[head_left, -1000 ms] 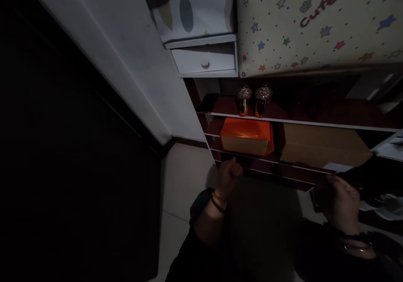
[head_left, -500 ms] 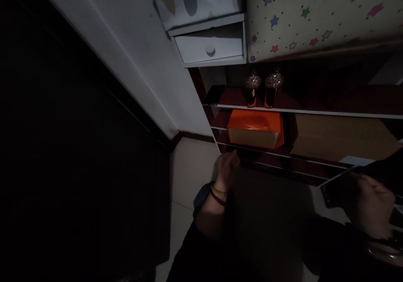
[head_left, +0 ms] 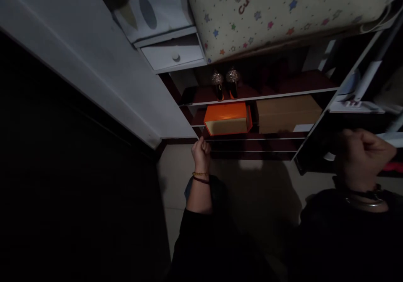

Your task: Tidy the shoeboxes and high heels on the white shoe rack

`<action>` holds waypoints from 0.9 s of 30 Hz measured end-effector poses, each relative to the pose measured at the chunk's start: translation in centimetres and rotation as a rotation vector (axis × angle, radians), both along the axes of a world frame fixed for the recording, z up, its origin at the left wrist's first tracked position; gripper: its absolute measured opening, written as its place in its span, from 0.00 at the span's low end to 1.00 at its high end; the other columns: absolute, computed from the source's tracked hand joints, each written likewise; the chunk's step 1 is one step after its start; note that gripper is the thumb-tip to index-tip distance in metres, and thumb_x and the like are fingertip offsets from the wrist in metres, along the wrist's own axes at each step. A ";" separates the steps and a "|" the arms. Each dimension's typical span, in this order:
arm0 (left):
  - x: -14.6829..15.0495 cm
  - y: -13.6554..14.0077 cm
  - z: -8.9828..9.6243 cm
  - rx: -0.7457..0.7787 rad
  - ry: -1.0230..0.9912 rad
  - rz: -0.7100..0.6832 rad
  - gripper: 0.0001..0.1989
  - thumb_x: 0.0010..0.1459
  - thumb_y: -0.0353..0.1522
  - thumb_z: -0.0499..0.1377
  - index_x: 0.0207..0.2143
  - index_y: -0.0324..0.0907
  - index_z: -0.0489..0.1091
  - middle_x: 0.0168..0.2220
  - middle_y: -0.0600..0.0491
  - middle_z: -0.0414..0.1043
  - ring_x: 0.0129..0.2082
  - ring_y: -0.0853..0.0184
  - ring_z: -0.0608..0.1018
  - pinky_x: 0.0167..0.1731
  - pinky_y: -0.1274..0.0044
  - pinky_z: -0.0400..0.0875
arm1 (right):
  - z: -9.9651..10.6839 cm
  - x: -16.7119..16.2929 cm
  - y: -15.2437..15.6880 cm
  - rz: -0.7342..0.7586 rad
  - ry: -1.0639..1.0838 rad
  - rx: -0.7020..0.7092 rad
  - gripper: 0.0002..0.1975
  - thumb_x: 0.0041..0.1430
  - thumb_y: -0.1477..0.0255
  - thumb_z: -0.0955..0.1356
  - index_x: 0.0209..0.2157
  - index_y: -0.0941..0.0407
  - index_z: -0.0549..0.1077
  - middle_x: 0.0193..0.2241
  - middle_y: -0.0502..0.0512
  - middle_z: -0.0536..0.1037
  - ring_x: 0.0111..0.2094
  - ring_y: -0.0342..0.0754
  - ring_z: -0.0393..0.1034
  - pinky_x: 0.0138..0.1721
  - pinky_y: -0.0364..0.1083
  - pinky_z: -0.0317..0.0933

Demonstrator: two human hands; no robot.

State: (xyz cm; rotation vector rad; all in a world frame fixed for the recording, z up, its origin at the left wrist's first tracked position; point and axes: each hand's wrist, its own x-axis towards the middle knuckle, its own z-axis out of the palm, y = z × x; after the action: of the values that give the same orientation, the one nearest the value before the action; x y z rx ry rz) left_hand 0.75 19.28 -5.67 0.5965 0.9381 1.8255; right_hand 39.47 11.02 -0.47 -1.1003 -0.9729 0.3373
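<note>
My left hand (head_left: 201, 154) is closed in a fist in front of the low shelves, just below the orange box (head_left: 226, 118). A gold bracelet and a dark band circle that wrist. On the right, my right hand (head_left: 362, 158) is also curled into a fist, slightly blurred, with a silver bangle (head_left: 365, 203) at the wrist. Nothing shows in either fist. A brown cardboard box (head_left: 286, 114) lies on the same shelf as the orange box. Above them stands a pair of glittery-topped shoes (head_left: 233, 82), dimly lit.
A white drawer (head_left: 173, 57) with a round knob sits above the shelves, beside a star-printed cover (head_left: 267, 17). A white wall (head_left: 126, 84) and a large dark surface (head_left: 78, 181) lie to the left. More shelving with white items (head_left: 359, 105) stands at right.
The view has swung to the right, so the shelves sit further left and the right-hand shelving shows more. Both hands stay closed; the right hand appears higher in the picture.
</note>
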 end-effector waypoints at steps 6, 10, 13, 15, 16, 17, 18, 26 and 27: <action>0.0 -3.4 1.2 -0.078 0.044 0.121 0.33 0.61 0.35 0.69 0.22 0.45 0.43 0.17 0.66 0.39 0.15 0.77 0.46 0.19 0.79 0.43 | -6.3 -1.7 4.1 0.076 -0.056 -0.192 0.25 0.57 0.57 0.70 0.16 0.53 0.57 0.17 0.44 0.54 0.23 0.40 0.49 0.28 0.45 0.46; 0.3 -6.2 3.4 0.036 0.103 0.158 0.32 0.59 0.33 0.70 0.20 0.44 0.45 0.17 0.65 0.40 0.16 0.78 0.47 0.19 0.80 0.45 | -9.3 -2.2 6.8 0.141 -0.061 -0.263 0.23 0.56 0.61 0.68 0.15 0.53 0.56 0.17 0.43 0.53 0.24 0.40 0.47 0.29 0.45 0.46; 0.9 -7.0 4.6 0.161 0.188 0.153 0.33 0.56 0.34 0.72 0.19 0.43 0.46 0.18 0.64 0.42 0.16 0.78 0.50 0.20 0.81 0.48 | -10.3 -1.4 7.3 0.112 -0.015 -0.275 0.22 0.55 0.60 0.68 0.16 0.52 0.57 0.17 0.43 0.52 0.24 0.40 0.47 0.29 0.45 0.46; 1.8 -6.6 4.4 0.171 0.228 0.141 0.34 0.54 0.36 0.73 0.18 0.43 0.47 0.18 0.64 0.44 0.17 0.78 0.51 0.20 0.81 0.48 | -11.0 -0.5 7.0 0.091 0.006 -0.310 0.21 0.55 0.60 0.68 0.16 0.53 0.59 0.17 0.43 0.54 0.24 0.40 0.49 0.29 0.45 0.47; 2.3 -6.2 3.9 0.152 0.237 0.125 0.33 0.54 0.37 0.73 0.18 0.43 0.48 0.17 0.64 0.44 0.17 0.78 0.51 0.20 0.81 0.48 | -11.4 0.0 6.8 0.079 0.011 -0.328 0.21 0.54 0.59 0.68 0.16 0.53 0.59 0.17 0.43 0.55 0.24 0.41 0.49 0.29 0.45 0.47; 2.8 -5.7 3.2 0.123 0.239 0.106 0.33 0.53 0.38 0.74 0.17 0.43 0.49 0.17 0.64 0.44 0.17 0.78 0.51 0.20 0.81 0.47 | -11.9 0.6 6.6 0.069 0.015 -0.343 0.21 0.54 0.59 0.69 0.16 0.53 0.60 0.17 0.43 0.55 0.24 0.41 0.50 0.29 0.45 0.47; 3.4 -5.1 2.4 0.088 0.236 0.079 0.33 0.52 0.39 0.74 0.17 0.44 0.49 0.17 0.64 0.44 0.17 0.78 0.51 0.19 0.81 0.46 | -12.5 1.1 6.3 0.057 0.020 -0.353 0.21 0.54 0.58 0.69 0.16 0.53 0.60 0.17 0.43 0.55 0.24 0.41 0.50 0.29 0.45 0.47; 9.6 1.3 -1.4 -0.067 0.278 -0.133 0.29 0.53 0.44 0.70 0.18 0.44 0.52 0.17 0.63 0.48 0.18 0.77 0.53 0.20 0.79 0.45 | -16.1 4.2 6.2 -0.064 0.100 -0.492 0.24 0.49 0.48 0.71 0.17 0.52 0.64 0.15 0.45 0.59 0.20 0.41 0.51 0.23 0.45 0.47; 10.6 2.1 -1.4 -0.070 0.293 -0.161 0.29 0.54 0.45 0.69 0.18 0.44 0.53 0.17 0.62 0.48 0.18 0.77 0.53 0.20 0.79 0.45 | -16.3 4.1 6.5 -0.062 0.101 -0.501 0.26 0.48 0.47 0.71 0.17 0.52 0.63 0.14 0.45 0.58 0.20 0.41 0.50 0.22 0.45 0.46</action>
State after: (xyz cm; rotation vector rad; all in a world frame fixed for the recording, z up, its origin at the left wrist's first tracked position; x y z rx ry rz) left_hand 11.37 21.34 -7.05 0.8856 1.1089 1.5815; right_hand 43.59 17.47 -16.78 -1.5468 -0.7796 0.6010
